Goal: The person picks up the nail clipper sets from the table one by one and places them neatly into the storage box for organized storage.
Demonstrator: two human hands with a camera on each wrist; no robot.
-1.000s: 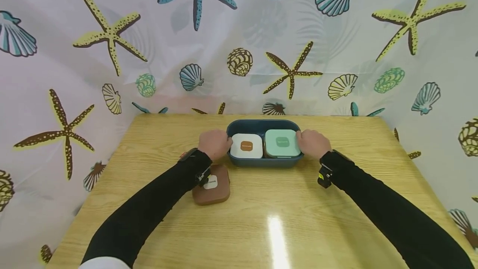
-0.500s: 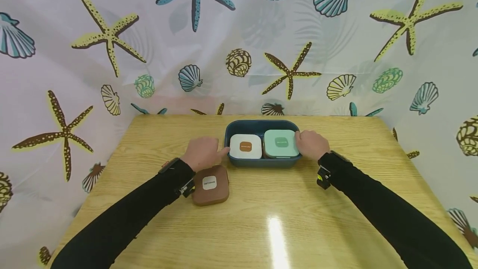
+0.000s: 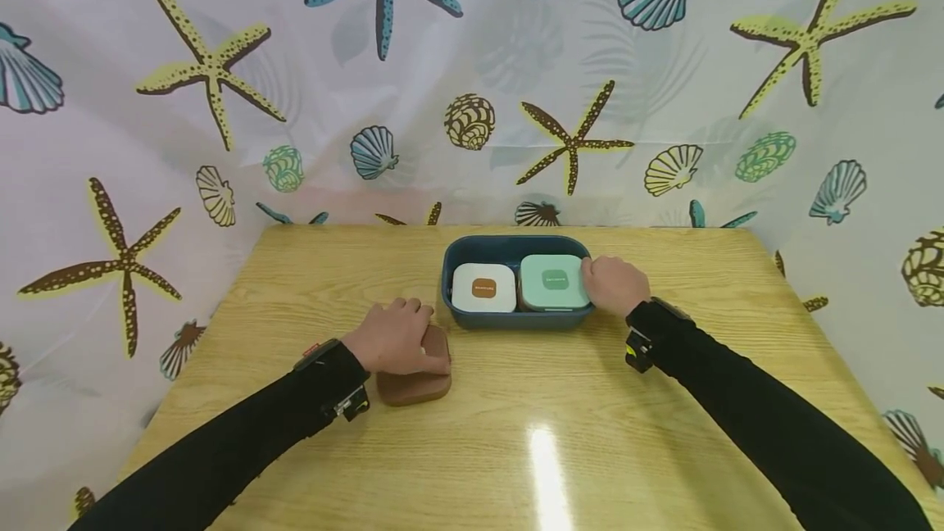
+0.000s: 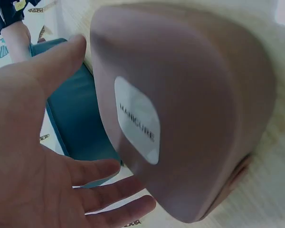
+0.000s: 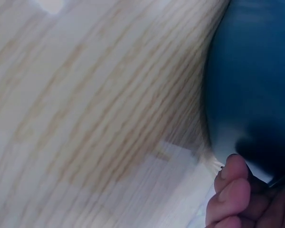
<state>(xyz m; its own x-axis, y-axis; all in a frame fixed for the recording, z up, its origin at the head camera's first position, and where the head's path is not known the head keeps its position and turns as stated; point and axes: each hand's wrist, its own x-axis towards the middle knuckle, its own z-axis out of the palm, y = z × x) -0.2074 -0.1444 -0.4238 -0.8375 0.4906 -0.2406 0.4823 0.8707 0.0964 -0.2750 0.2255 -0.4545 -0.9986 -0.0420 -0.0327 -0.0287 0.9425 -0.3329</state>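
My left hand [image 3: 396,340] is over a brown rounded-square case [image 3: 415,388] lying on the table. In the left wrist view, thumb and fingers [image 4: 115,209] are spread around the near side of the case, whose pale label reads "MANICURE". My right hand [image 3: 615,283] grips the right end of a dark blue bin [image 3: 516,321], fingers [image 5: 228,197] curled at its rim. Inside that bin sit a white case [image 3: 466,301] with a brown label and, to its right, a mint green case [image 3: 555,262]. Something brown shows under the green one.
A light wooden table [image 3: 590,433] carries everything, with a glare streak near its front. Behind and at the sides hangs a white curtain [image 3: 442,170] printed with starfish and shells.
My left hand has let go of the bin's left end and moved down and left over the brown case. The right hand keeps its grip on the bin.
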